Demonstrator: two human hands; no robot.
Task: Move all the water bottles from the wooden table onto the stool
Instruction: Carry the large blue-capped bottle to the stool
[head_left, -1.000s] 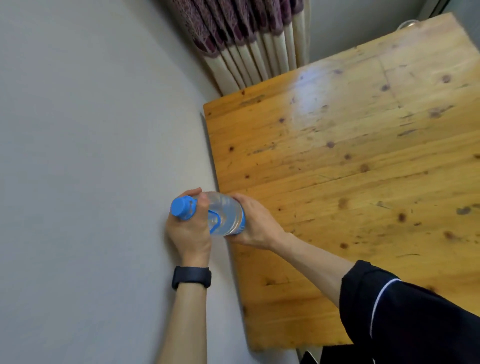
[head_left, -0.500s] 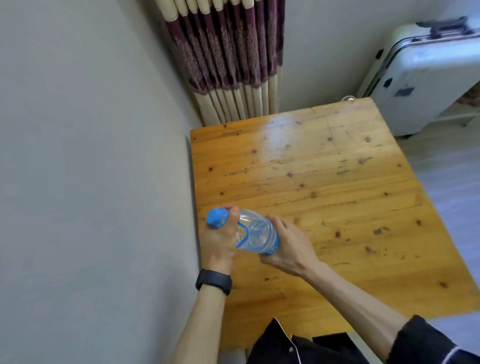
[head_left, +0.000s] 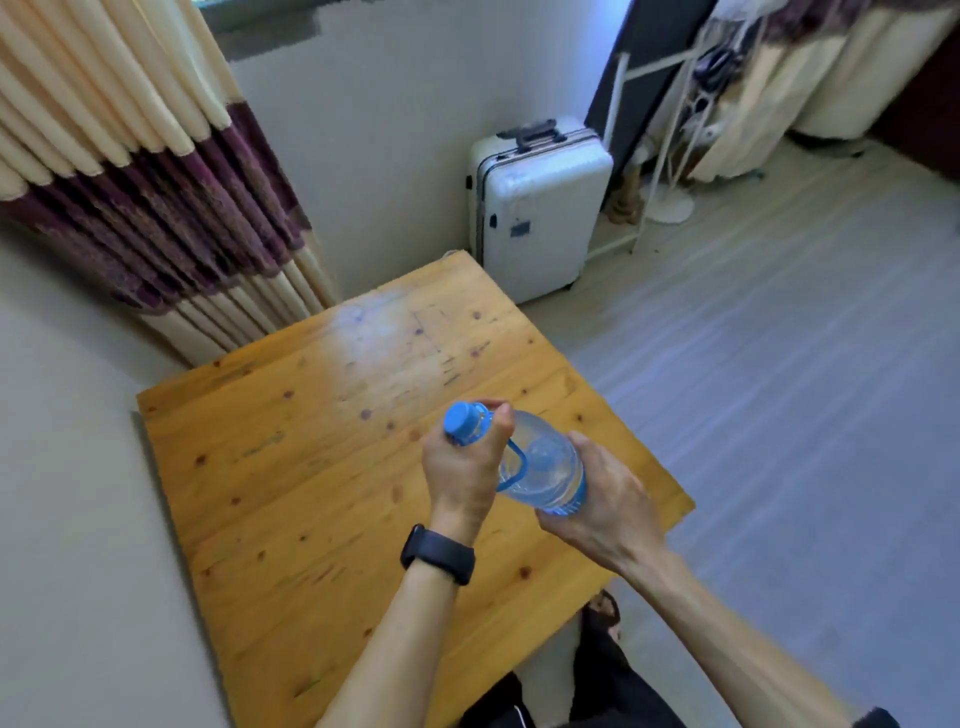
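Observation:
A clear water bottle (head_left: 543, 465) with a blue cap and blue carry loop is held tilted above the right part of the wooden table (head_left: 311, 467). My left hand (head_left: 462, 467) grips its neck just below the cap. My right hand (head_left: 602, 493) holds the bottle's lower body from the right. The tabletop itself carries no other bottle that I can see. No stool is in view.
A wall runs along the table's left side. A striped curtain (head_left: 156, 208) hangs behind the table. A white suitcase (head_left: 535, 208) stands on the floor past the far right corner. Grey floor (head_left: 779, 415) spreads to the right, with a white rack (head_left: 660, 156) at the back.
The bottle, held in both hands, has travelled from the table's left edge by the wall to above its right side. The view has swung right, revealing the suitcase and floor.

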